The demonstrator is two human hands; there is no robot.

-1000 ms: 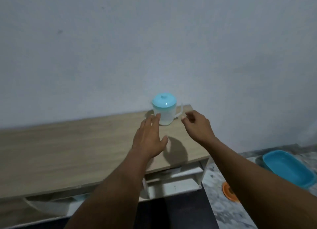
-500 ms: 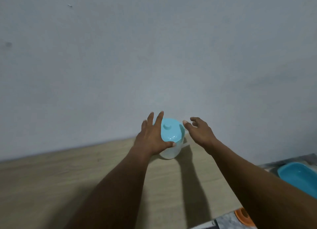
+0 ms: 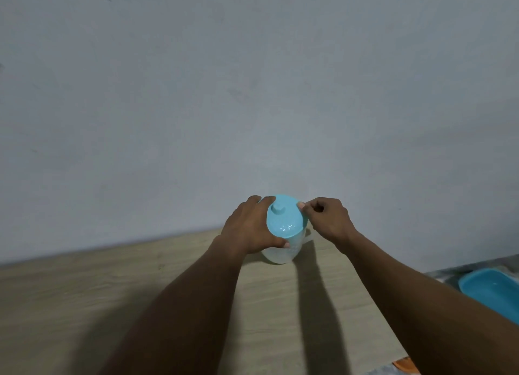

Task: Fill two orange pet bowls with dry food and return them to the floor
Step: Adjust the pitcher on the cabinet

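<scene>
A translucent white jug [image 3: 283, 251] with a light blue lid [image 3: 285, 216] stands on the wooden tabletop [image 3: 140, 304] near the wall. My left hand [image 3: 250, 226] wraps around the jug's left side just under the lid. My right hand [image 3: 327, 219] pinches the lid's right edge with thumb and fingertips. What is inside the jug cannot be made out. A sliver of one orange pet bowl [image 3: 407, 365] shows on the floor at the bottom right edge; the other bowl is out of view.
A blue plastic tub [image 3: 488, 290] lies on the patterned floor to the right of the table. A bare grey wall [image 3: 252, 94] rises right behind the jug. The tabletop's right end is near my right forearm.
Both hands have closed in on the jug: the left now grips its side and the right has taken the lid's edge. The view has come closer to the table.
</scene>
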